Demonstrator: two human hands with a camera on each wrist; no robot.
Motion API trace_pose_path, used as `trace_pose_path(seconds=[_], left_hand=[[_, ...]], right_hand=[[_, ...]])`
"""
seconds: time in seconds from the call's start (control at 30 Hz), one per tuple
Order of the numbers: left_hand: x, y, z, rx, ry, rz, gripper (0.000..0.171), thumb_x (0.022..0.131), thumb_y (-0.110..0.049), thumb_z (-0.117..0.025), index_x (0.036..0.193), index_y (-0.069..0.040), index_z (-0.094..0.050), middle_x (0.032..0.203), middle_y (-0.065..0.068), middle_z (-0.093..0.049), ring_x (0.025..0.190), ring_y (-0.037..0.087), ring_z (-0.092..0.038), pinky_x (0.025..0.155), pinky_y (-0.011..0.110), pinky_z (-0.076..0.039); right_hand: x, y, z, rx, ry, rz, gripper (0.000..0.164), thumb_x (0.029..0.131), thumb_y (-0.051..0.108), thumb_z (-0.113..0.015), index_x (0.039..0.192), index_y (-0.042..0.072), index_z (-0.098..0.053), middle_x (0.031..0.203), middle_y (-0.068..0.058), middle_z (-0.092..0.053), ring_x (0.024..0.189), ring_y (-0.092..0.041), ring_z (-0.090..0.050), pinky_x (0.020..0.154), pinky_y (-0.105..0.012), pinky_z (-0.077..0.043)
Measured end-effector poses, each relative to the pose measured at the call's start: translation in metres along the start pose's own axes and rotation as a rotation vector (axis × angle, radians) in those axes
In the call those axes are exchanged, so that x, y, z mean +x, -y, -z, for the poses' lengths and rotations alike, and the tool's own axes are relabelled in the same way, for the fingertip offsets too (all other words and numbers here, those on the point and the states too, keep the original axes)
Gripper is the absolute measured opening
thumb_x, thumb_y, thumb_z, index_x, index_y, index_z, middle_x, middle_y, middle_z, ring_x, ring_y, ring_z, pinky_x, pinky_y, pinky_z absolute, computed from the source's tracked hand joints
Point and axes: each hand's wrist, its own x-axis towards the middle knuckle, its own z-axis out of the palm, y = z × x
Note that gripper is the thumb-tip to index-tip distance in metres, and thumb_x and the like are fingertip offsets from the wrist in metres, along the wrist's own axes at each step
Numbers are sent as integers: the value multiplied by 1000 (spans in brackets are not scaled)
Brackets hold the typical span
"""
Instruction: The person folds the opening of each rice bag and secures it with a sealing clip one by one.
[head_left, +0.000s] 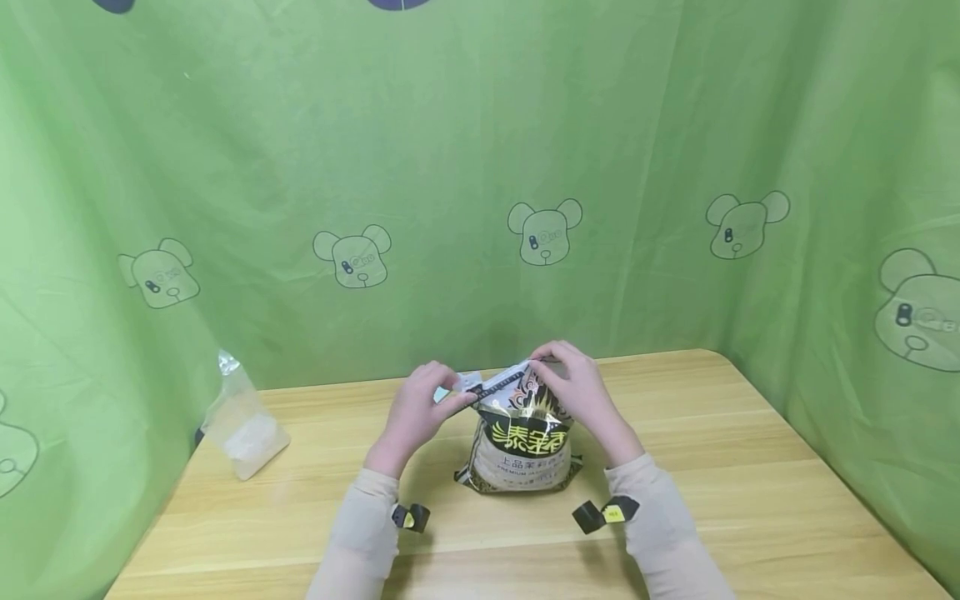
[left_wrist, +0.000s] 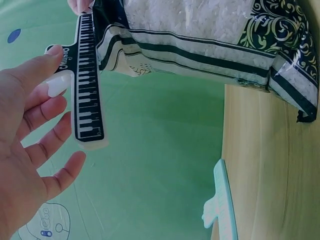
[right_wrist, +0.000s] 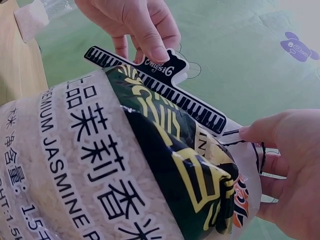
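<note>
A bag of jasmine rice (head_left: 525, 471) stands upright on the table, its top drawn together. My left hand (head_left: 418, 408) pinches the handle of a black-and-white bag clip (left_wrist: 89, 95) patterned like piano keys, thumb on one side and fingers behind. That clip lies along the bag's top edge; whether it grips the plastic I cannot tell. At the other end of the top, my right hand (head_left: 581, 396) pinches the bag's corner between thumb and fingers, as the right wrist view shows. A pale blue clip (left_wrist: 225, 205) lies on the table behind the bag.
A clear plastic bag (head_left: 251, 442) with white contents stands at the table's left edge. Green curtains (head_left: 450, 167) printed with bear heads hang behind and on both sides of the wooden table (head_left: 720, 500).
</note>
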Motion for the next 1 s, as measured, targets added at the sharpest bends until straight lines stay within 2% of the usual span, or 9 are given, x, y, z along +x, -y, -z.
trace_pose_path(seconds=[0.27, 0.53, 0.83, 1.0], left_hand=[[1, 2, 3, -67, 68, 89, 25, 82, -31, -76, 93, -11, -66, 91, 2, -65, 90, 18, -61, 83, 38, -54], [0, 9, 12, -90, 176, 189, 32, 86, -35, -73, 105, -9, -69, 101, 8, -70, 96, 21, -63, 89, 44, -53], [-1, 13, 15, -80, 197, 206, 37, 86, -37, -72, 108, -6, -70, 102, 6, -70, 95, 21, -64, 89, 41, -53], [-1, 14, 14, -62, 196, 201, 35, 87, -37, -71, 110, -10, -70, 101, 5, -70, 94, 18, -64, 88, 41, -53]], right_hand=[[1, -1, 1, -3, 21, -10, 18, 94, 21, -62, 108, 10, -66, 114, -11, -66, 112, -30, -59, 104, -58, -42], [2, -6, 6, 20, 23, -38, 24, 95, 27, -62, 111, 11, -65, 116, -10, -64, 114, -30, -58, 105, -57, -42], [5, -17, 18, 57, -2, -41, 28, 94, 25, -63, 114, 6, -64, 120, -15, -62, 115, -33, -57, 103, -55, -45], [5, -25, 25, 63, 16, -55, 32, 95, 26, -63, 118, 4, -62, 120, -17, -63, 115, -36, -59, 103, -54, -46]])
